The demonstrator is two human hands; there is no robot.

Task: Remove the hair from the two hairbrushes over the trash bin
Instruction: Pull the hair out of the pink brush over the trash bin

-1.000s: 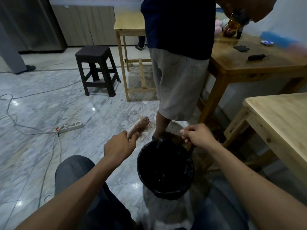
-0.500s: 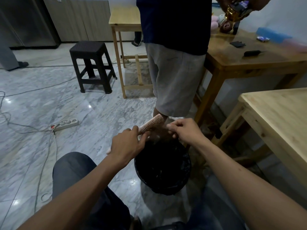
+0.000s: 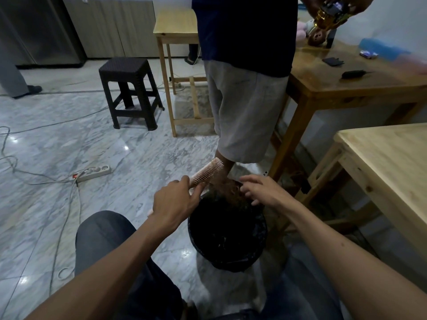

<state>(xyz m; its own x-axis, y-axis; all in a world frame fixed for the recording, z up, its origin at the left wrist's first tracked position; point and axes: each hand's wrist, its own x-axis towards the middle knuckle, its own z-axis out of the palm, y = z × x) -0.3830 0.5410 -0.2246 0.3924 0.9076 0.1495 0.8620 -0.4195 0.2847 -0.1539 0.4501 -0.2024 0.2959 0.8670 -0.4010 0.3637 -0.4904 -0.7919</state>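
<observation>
My left hand (image 3: 173,204) grips the handle of a pink round hairbrush (image 3: 207,172), whose bristled head points up and right over the far rim of the trash bin (image 3: 227,234). The bin is black, lined with a black bag, and stands on the floor between my knees. A brown clump of hair (image 3: 228,189) hangs in the air just over the bin's far rim, between both hands. My right hand (image 3: 262,190) is over the bin with its fingers spread apart next to the clump. Only one hairbrush is in view.
A person in grey shorts (image 3: 242,107) stands just behind the bin. Wooden tables (image 3: 381,162) stand at right, a dark stool (image 3: 129,93) at back left. A power strip (image 3: 94,173) and cables lie on the marble floor at left.
The brush has tilted flatter and moved over the bin. My right hand pulled the hair off the brush, then opened its fingers; the clump is now loose over the bin.
</observation>
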